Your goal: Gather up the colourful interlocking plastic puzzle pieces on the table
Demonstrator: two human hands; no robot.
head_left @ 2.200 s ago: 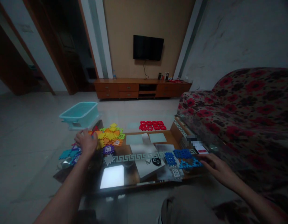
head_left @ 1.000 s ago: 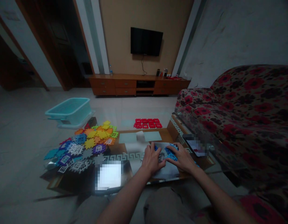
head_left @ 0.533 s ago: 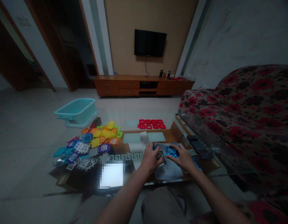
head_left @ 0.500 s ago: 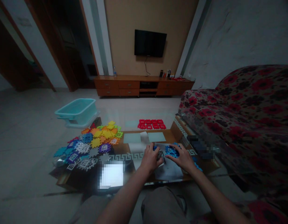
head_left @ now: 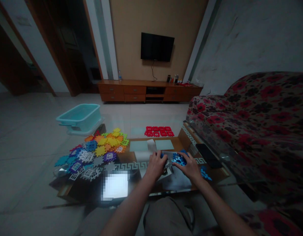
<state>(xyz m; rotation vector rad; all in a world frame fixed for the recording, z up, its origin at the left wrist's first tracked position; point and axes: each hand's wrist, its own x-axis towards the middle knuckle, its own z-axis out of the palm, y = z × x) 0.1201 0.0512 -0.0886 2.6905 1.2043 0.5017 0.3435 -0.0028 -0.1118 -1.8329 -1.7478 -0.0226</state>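
Both hands meet over the glass-topped bench: the left hand (head_left: 156, 165) and right hand (head_left: 189, 166) each grip the blue toothed foam tile (head_left: 179, 159) between them, right of the multicoloured tile heap (head_left: 97, 150).

The heap of coloured pieces (head_left: 97, 150) crowds the table's (head_left: 141, 193) left edge. Bare glass lies between it and the red pieces (head_left: 159, 131) at the far edge.

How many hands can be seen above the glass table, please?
2. The left hand and the right hand are close together over the near middle of the glass table, both touching the blue toothed pieces.
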